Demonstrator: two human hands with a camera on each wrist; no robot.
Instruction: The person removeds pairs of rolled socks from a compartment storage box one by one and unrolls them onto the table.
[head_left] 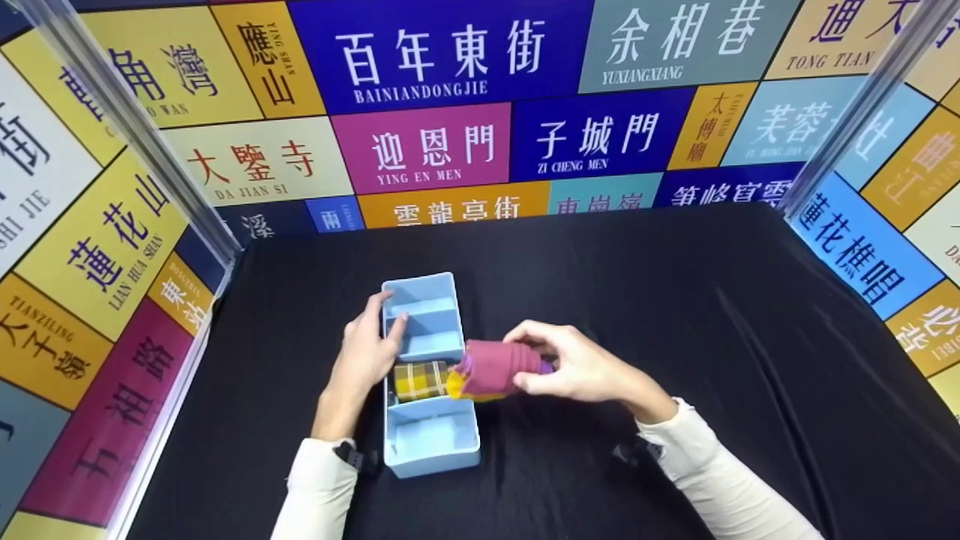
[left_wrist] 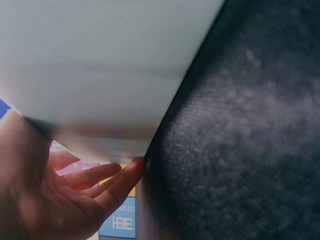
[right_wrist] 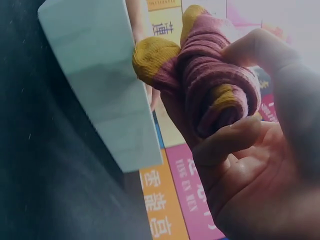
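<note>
A light blue divided storage box (head_left: pixel 433 466) lies lengthwise on the black cloth. My left hand (head_left: pixel 364 346) grips its left wall near the far end, thumb over the rim; the left wrist view shows the fingers (left_wrist: pixel 117 187) against the outside. My right hand (head_left: pixel 574 364) holds a rolled pair of maroon socks (head_left: pixel 495 365) with yellow toes (right_wrist: pixel 156 56), thumb and fingers around the roll. The socks hang over the box's right rim, overlapping a yellow-and-brown plaid fabric roll (head_left: pixel 420 380) that sits in a middle compartment.
The compartment nearest me and the two far ones show bare floors. Black cloth (head_left: pixel 637 300) covers the table. Panels with colourful street-name signs (head_left: pixel 439 56) enclose the back and sides, with metal posts (head_left: pixel 862 97) at the corners.
</note>
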